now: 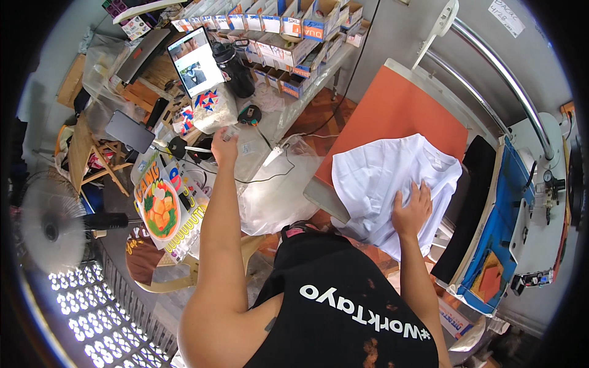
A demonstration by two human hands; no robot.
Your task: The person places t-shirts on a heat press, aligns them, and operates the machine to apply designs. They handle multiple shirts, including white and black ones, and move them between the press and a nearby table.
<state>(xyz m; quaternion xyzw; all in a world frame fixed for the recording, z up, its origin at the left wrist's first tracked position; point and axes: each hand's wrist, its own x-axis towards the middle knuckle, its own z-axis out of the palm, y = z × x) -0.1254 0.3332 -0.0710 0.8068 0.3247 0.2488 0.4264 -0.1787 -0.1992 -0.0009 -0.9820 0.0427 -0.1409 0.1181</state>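
Observation:
A white T-shirt lies on the orange pad of a press to my right, its neckline toward the far right and its lower part hanging off the near edge. My right hand rests flat on the shirt, fingers apart. Out to the left, at the edge of the workbench, my left hand pinches a small clear piece with dark print. What exactly that piece is, I cannot make out. Close to this hand stand a wrapped white stack and a round black-and-teal tape measure.
Behind the bench are a lit tablet, a black bottle and rows of cardboard bins. Printed sheets hang at left, near a spinning fan. A cable crosses clear plastic. Metal bars rise at right.

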